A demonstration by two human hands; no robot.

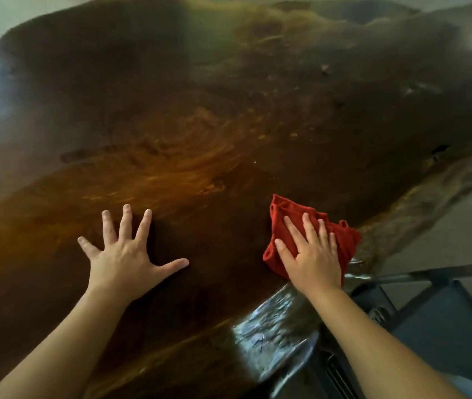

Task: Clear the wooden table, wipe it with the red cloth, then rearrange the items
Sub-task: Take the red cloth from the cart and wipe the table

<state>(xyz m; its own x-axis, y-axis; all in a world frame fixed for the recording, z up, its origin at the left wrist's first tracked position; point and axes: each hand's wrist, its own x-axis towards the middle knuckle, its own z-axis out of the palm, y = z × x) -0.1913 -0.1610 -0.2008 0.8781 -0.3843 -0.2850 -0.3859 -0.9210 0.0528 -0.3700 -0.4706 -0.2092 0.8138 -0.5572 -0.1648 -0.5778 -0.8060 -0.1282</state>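
While both forearms are stretched forward from the near edge, the wooden table is seen to fill almost the whole view, its dark, glossy top streaked with lighter orange-brown grain through the middle. The left hand is laid flat on the bare wood at the near left, palm down, fingers spread wide and the thumb pointed to the right; nothing is grasped by it. The right hand is pressed flat, palm down, on the red cloth, with the fingers extended and slightly apart rather than curled around the fabric, so the cloth is pinned under the palm and not clutched. The cloth is bunched and folded, and it is left showing past the fingertips on the far side, past the thumb on the left and past the little finger on the right. It lies on the tabletop at the near right, close to the table's irregular, paler right edge. The two hands are kept well apart, with a stretch of bare dark wood between them, and the cloth is touched only by the right one. A shiny, pale reflection is caught on the rounded near edge below the right wrist. Part of a dark chair is seen beyond the table's near right corner, over a pale floor.
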